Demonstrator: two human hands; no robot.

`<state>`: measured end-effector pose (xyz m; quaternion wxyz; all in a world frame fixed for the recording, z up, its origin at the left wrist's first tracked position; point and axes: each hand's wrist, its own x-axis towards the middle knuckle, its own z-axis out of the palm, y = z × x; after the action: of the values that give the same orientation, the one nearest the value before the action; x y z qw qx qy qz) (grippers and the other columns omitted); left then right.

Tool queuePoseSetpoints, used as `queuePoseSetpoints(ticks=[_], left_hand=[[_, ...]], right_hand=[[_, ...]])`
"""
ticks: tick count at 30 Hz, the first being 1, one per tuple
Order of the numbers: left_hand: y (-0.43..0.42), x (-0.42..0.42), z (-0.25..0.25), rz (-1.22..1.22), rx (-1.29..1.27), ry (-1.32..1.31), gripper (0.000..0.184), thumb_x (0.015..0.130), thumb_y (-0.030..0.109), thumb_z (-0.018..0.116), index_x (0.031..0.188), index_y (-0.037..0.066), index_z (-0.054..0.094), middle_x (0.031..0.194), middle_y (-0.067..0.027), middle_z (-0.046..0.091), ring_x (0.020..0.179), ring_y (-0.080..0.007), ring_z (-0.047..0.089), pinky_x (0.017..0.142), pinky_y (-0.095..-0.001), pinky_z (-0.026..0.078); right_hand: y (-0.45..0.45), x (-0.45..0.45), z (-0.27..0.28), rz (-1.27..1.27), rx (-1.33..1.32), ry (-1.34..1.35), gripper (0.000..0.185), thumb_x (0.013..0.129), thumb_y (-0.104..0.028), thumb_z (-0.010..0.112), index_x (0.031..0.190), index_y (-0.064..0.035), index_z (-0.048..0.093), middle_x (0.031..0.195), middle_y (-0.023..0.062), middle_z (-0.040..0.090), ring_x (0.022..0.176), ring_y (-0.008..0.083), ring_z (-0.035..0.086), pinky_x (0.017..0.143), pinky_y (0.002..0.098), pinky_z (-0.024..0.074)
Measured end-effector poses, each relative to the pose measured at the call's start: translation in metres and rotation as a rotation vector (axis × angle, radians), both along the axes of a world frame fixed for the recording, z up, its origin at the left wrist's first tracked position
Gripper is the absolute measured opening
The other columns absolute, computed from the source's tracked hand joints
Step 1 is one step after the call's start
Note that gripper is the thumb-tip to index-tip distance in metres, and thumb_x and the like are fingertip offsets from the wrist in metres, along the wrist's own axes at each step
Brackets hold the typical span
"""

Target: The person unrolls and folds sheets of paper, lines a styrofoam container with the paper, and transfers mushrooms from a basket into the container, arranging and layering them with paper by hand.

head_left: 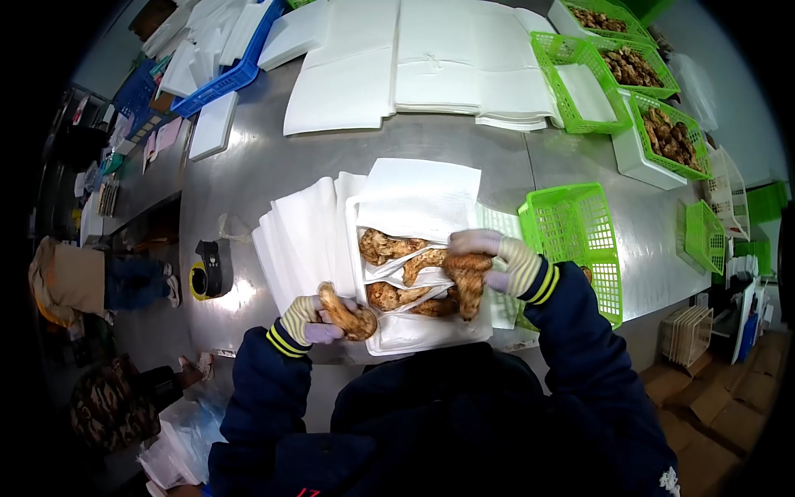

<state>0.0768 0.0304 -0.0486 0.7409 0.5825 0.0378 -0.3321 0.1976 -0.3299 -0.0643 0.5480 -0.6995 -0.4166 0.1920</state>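
My left hand [308,325], in a striped glove, is closed around a brown mushroom [354,321] at the near left corner of a white box [353,257]. My right hand [507,258], gloved likewise, grips a larger, darker mushroom [468,283] by its upper end over the box's right side. Several mushrooms [385,247] lie in the box in rows, with folds of white paper between them. A white paper sheet [421,186] stands up over the box's far edge. The thumb and fingertips of my right hand are partly hidden.
White sheets [294,236] fan out left of the box; a green basket [571,224] stands at its right. Stacked white sheets [435,70] lie at the back. Mushroom-filled green baskets [669,137] line the far right. A black-and-yellow tape roll [209,272] sits left. A person [103,277] stands beyond.
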Motion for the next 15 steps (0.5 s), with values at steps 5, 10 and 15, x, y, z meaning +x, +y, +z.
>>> queuePoseSetpoints(ticks=[5,10,15], left_hand=[[0.014,-0.047,-0.038,0.421,-0.142,0.163,0.044,0.079,0.025,0.071,0.113,0.002,0.056,0.075,-0.0015,0.062,0.043,-0.0027,0.039,0.041,-0.0156,0.028],[0.014,-0.08,-0.073,0.603,-0.333,0.056,0.033,0.084,0.022,0.064,0.111,0.004,0.056,0.051,0.0055,0.045,0.038,-0.0031,0.029,0.039,-0.0184,0.021],[0.019,-0.104,-0.076,0.679,-0.279,0.102,0.034,0.085,0.024,0.064,0.111,0.003,0.056,0.049,0.0043,0.044,0.036,-0.0049,0.03,0.038,-0.0198,0.022]], right_hand=[[0.093,-0.026,-0.007,0.643,-0.361,-0.148,0.041,0.066,-0.006,0.064,0.107,-0.0131,0.06,0.116,0.004,0.054,0.103,0.0276,0.051,0.086,0.0398,0.0423],[0.136,-0.062,-0.05,0.798,-0.241,-0.368,0.029,0.076,-0.012,0.06,0.106,-0.0134,0.059,0.118,0.0047,0.052,0.103,0.0224,0.049,0.089,0.0344,0.0398],[0.128,-0.042,-0.033,0.488,-0.324,-0.326,0.034,0.08,-0.01,0.057,0.114,-0.0088,0.057,0.11,0.0128,0.057,0.099,0.0299,0.055,0.083,0.0392,0.0457]])
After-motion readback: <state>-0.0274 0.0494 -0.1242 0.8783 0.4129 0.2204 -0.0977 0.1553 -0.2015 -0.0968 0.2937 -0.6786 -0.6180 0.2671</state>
